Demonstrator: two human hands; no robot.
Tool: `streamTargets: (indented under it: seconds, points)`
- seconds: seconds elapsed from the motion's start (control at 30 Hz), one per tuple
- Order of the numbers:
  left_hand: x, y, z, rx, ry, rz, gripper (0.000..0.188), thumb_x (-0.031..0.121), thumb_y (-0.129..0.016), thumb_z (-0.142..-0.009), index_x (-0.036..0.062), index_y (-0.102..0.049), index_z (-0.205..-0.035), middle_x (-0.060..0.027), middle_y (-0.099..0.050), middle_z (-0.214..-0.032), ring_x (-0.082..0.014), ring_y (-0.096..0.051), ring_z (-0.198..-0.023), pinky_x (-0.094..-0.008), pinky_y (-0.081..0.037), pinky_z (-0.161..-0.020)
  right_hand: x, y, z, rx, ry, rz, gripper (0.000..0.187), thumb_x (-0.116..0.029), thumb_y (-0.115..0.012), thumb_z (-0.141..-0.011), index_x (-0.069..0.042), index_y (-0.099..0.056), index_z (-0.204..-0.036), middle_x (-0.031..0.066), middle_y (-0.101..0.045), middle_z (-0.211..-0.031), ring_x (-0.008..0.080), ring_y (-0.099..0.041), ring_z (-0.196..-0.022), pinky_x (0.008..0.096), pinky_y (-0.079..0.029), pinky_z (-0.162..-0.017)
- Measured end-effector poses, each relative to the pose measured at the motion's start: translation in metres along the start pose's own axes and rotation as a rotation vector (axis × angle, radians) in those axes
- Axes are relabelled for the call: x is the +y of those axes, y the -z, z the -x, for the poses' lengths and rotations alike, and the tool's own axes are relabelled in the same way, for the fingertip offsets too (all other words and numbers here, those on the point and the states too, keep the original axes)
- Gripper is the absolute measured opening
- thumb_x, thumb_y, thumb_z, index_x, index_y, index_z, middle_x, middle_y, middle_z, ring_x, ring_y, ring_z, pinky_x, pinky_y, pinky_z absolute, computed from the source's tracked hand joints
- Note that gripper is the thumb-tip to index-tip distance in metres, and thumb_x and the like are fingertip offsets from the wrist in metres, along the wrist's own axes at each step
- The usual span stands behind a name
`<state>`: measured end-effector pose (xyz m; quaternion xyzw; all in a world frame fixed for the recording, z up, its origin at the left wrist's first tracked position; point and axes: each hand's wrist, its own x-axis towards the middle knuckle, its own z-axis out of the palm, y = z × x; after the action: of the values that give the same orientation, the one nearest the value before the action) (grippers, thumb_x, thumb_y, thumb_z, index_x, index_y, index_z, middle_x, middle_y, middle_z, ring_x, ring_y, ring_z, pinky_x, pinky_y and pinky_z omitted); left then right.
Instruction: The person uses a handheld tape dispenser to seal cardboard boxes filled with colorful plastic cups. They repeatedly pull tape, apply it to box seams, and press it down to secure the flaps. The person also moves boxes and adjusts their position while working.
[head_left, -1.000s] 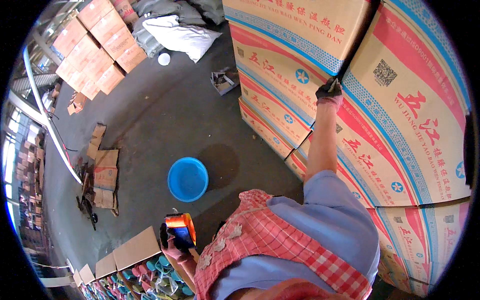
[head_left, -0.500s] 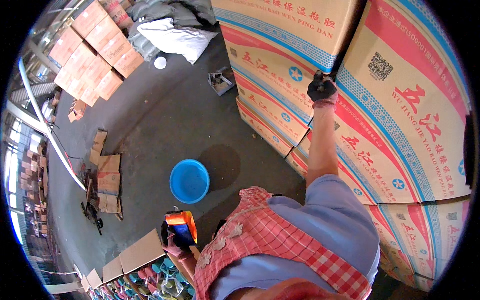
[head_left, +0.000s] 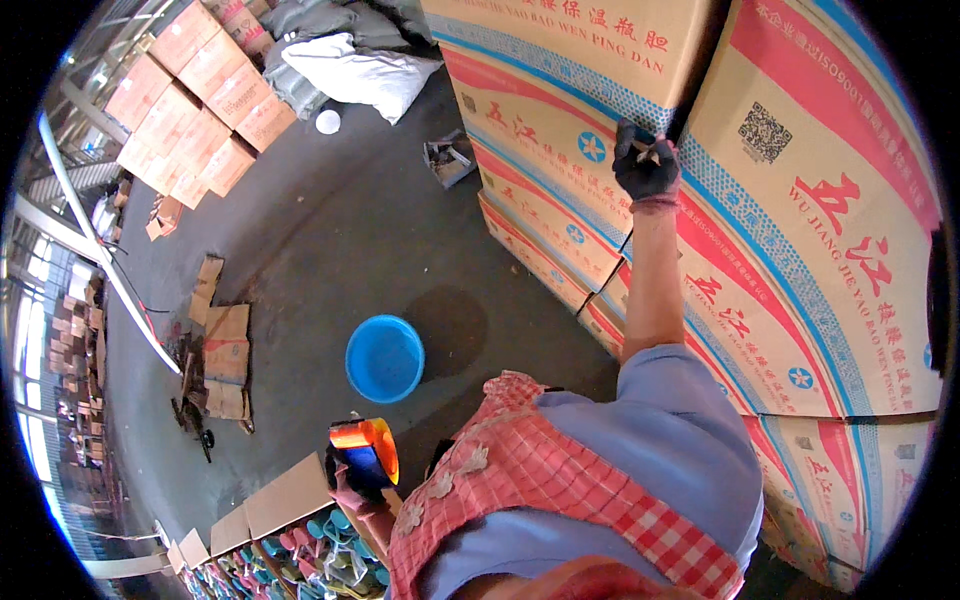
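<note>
Left grip (head_left: 350,490), a dark-gloved hand low and left of centre, is clamped around the tool (head_left: 368,440), an orange and blue thing held near the waist; its exact kind is hard to tell. Right grip (head_left: 648,172), also dark-gloved, ends an outstretched arm, its fingers curled in front of the right end of a carton stack (head_left: 545,130); whether they pinch something or touch the cardboard cannot be told. For work at this corner, slow, light fingertip movement seems best, following the edge rather than tugging at it, with the tool held firmly out to the side. Beside the right hand, a narrow dark gap (head_left: 705,85) parts the stack from a big carton (head_left: 800,190) further right, so knuckles could scrape there. Open floor (head_left: 330,230) spreads to the left and offers the most room. On it, a blue basin (head_left: 385,358) sits near the tool and could catch a foot; lower left, an open box (head_left: 285,490) of coloured pieces (head_left: 330,545) limits the left elbow.
</note>
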<state>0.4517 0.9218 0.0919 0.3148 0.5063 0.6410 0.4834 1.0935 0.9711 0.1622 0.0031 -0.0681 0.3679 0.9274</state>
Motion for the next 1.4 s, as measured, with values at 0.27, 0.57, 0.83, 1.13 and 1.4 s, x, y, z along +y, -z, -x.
streamTargets:
  seconds: [0.27,0.57,0.83,1.13,1.4]
  points:
    - [-0.005,-0.001,-0.003,-0.037,0.038,0.032,0.036,0.013,-0.051,-0.066,-0.0028,-0.058,-0.098,-0.0079,-0.058,-0.091,-0.0231,-0.057,-0.080,-0.0334,-0.047,-0.072,-0.011,0.024,-0.009,-0.112,-0.095,0.009,0.044,0.001,-0.056,-0.069,-0.005,-0.049,-0.112,0.0187,-0.051,-0.111,0.0299,-0.052,-0.098,0.0356,-0.051,-0.075]
    - [0.003,-0.009,-0.006,-0.026,0.103,0.055,0.039,0.019,-0.050,-0.071,-0.0009,-0.055,-0.104,-0.0097,-0.057,-0.094,-0.0253,-0.056,-0.083,-0.0355,-0.047,-0.074,-0.008,0.008,0.006,-0.141,-0.141,0.152,0.044,0.000,-0.056,-0.074,-0.003,-0.044,-0.117,0.0221,-0.049,-0.111,0.0244,-0.052,-0.097,0.0227,-0.052,-0.062]
    - [-0.024,0.035,-0.040,-0.367,0.049,0.169,0.060,0.038,-0.043,-0.076,0.0050,-0.037,-0.125,-0.0111,-0.045,-0.120,-0.0274,-0.045,-0.109,-0.0402,-0.036,-0.093,-0.009,0.010,0.033,-0.322,-0.529,-0.003,0.039,0.001,-0.051,-0.080,-0.005,-0.046,-0.118,0.0120,-0.049,-0.118,0.0159,-0.054,-0.090,0.0158,-0.044,-0.051]
    - [0.004,0.022,-0.009,-0.206,0.085,0.453,0.053,0.036,-0.044,-0.081,0.0050,-0.039,-0.123,-0.0107,-0.045,-0.122,-0.0288,-0.043,-0.112,-0.0427,-0.030,-0.098,-0.015,-0.006,-0.009,-0.353,-0.551,0.582,0.024,-0.026,-0.047,-0.085,-0.009,-0.049,-0.101,0.0011,-0.054,-0.077,0.0121,-0.045,-0.048,0.0236,-0.034,-0.036]
    - [0.073,-0.016,0.067,-0.248,-0.302,0.450,0.072,0.039,-0.063,-0.070,-0.0038,-0.040,-0.122,-0.0187,-0.049,-0.118,-0.0291,-0.048,-0.109,-0.0409,-0.035,-0.096,0.085,0.087,0.105,-0.305,-1.345,0.138,0.038,-0.025,-0.044,-0.088,-0.007,-0.046,-0.121,0.0099,-0.056,-0.112,0.0244,-0.058,-0.094,0.0388,-0.050,-0.072]
